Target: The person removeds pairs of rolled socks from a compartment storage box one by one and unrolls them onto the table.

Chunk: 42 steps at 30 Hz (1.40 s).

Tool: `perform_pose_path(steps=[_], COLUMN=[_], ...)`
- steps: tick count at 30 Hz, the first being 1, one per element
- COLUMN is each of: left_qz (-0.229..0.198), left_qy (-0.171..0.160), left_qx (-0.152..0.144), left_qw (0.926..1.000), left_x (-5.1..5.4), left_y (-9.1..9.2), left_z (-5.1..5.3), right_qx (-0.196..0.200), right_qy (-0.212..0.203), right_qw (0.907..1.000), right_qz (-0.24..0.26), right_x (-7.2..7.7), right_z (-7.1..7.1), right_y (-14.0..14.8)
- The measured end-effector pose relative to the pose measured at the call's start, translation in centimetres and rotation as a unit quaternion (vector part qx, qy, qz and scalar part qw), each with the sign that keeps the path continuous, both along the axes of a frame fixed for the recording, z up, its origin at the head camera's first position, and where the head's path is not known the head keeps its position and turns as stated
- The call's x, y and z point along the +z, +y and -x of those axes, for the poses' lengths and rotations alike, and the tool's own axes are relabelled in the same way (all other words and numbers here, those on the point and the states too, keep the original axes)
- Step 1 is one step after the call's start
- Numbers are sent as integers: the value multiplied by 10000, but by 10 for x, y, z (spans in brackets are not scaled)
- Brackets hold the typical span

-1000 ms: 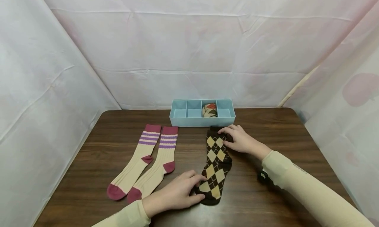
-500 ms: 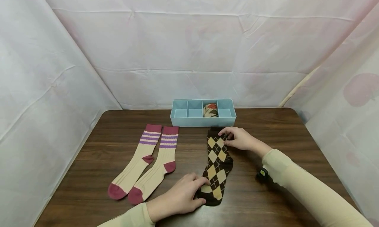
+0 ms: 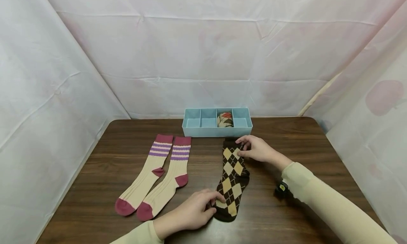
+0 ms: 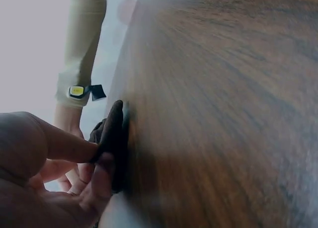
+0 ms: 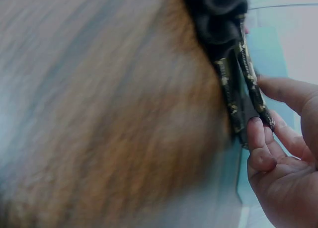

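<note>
In the head view, a pair of brown argyle socks (image 3: 229, 169), one over the other, lies flat with the cuffs toward the blue divided box (image 3: 216, 132). At the toe end, my left hand (image 3: 197, 210) pinches the dark fabric; the left wrist view shows thumb and finger meeting on the sock toe (image 4: 113, 128). My right hand (image 3: 259, 150) holds the right edge near the cuffs. In the right wrist view, the upper sock (image 5: 252, 79) is slightly apart from the lower one, with the right thumb and fingers around its edge.
Two cream socks (image 3: 151, 173) with maroon toes and purple stripes lie side by side on the left of the wooden table (image 3: 279, 215). A rolled argyle sock bundle (image 3: 225, 120) sits in the box's third compartment from the left. Fabric walls surround the table's back and sides.
Both hands stay at the argyle socks. The left hand has shifted slightly at the toe, and the right fingers have drawn in a little at the cuff edge.
</note>
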<state>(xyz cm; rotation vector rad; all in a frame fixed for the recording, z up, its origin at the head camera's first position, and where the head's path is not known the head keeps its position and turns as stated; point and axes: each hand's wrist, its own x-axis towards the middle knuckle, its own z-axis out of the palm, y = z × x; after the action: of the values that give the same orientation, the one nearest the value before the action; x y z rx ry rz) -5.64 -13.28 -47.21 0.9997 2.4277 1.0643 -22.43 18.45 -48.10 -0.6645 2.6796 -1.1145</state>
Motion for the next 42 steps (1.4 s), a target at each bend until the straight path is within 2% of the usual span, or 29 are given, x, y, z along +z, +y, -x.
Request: perform_pose_path(steps=[6,12,14,19,24,28,34,42], left_qz=[-581,-1145,-1227,-1202,-1002,-602,-155,200], left_qy=[-606,-1398,-1518,-1395,-1308,-865,-122,103], left_qx=[272,489,511,714,981,1124,1146,1036], left_qw=[9961,9823,9794,9803,9814,9881,9932,9944], left_x=[4,14,18,22,21,16,9,9], left_y=[-8,-24,-30,-47,-61,-68,-71,-69], left_z=[-1,2,3,5,4,3,2,4], right_qx=[-210,-303,-289,-224,-62,199,515,626], right_qy=[-183,-489,-573,-459,-114,-22,-154,-200], right_qw=[9994,9965,9951,9953,9983,9997,9982,9958], right_qz=[180,608,747,824,560,159,-252,-641], right_x=[12,21,23,29,29,26,18,7], right_z=[0,-2,-2,-2,2,4,7,12], right_y=[-3,-14,-21,-43,-64,-75,-84,-88])
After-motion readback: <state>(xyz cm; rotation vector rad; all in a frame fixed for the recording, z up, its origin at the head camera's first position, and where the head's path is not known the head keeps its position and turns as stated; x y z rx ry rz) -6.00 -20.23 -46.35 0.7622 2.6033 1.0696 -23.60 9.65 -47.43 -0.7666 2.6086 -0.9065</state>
